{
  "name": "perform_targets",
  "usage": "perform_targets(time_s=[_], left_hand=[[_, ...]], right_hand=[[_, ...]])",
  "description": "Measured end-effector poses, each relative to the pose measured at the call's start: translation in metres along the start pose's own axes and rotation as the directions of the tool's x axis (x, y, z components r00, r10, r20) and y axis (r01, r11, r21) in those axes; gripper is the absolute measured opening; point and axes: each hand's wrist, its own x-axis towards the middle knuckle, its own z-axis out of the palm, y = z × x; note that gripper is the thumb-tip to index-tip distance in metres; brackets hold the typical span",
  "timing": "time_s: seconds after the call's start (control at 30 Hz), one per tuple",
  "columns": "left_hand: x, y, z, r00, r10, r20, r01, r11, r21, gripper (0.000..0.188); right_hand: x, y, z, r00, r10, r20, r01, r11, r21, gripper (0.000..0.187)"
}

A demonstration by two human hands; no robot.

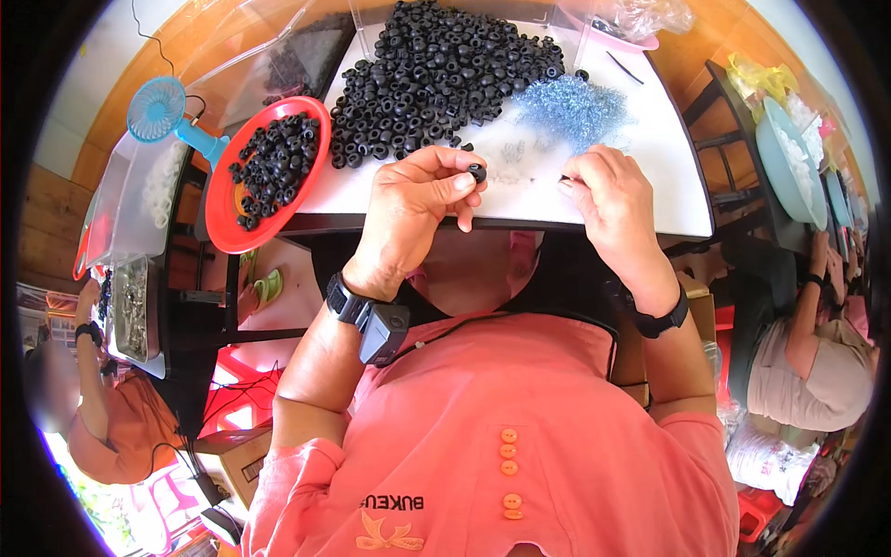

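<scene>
Between the thumb and fingers of my left hand point(418, 200) is a small black hollow plastic piece point(477, 173), shaped like a cord-lock body. My right hand point(613, 195) is closed in a pinch over the table's right part; a tiny dark tip shows at its fingertips, too small to name. Beyond both hands lies a large heap of black plastic pieces point(436, 74). A tangled pile of fine bluish springs point(574, 111) sits just beyond my right hand, with a few loose ones on the white tabletop point(664, 190) between the hands.
A red plate point(322, 139) holding more black pieces overhangs the table's left edge. Left of it stands a blue fan point(158, 110). A pink tray point(640, 44) lies at the far right. Other people work at tables on both sides; a light-blue basin point(780, 167) stands right.
</scene>
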Motion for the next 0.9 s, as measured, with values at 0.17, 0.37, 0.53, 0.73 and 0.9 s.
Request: perform_targets(time_s=[0.17,0.37,0.53,0.73,0.9], left_hand=[[-0.004,-0.002,0.006,1.000,0.011,-0.013,-0.009,0.992,0.122,0.020],[-0.004,0.000,0.010,1.000,-0.009,-0.005,0.010,0.991,0.134,0.020],[-0.005,-0.001,0.008,1.000,-0.002,-0.013,0.003,0.993,0.121,0.019],[-0.004,-0.002,0.007,1.000,0.008,-0.017,-0.006,0.995,0.102,0.017],[-0.003,0.000,0.008,1.000,-0.016,-0.019,0.018,0.994,0.107,0.018]], right_hand=[[0.014,-0.019,0.016,0.990,0.138,-0.039,-0.103,0.872,0.478,0.010],[0.028,-0.033,0.028,0.989,0.138,-0.056,-0.072,0.770,0.634,0.010],[0.032,-0.035,0.031,0.993,0.106,-0.042,-0.060,0.801,0.596,0.011],[0.032,-0.035,0.033,0.990,0.141,-0.010,-0.107,0.795,0.597,0.009],[0.033,-0.036,0.036,0.986,0.165,0.014,-0.138,0.772,0.620,0.008]])
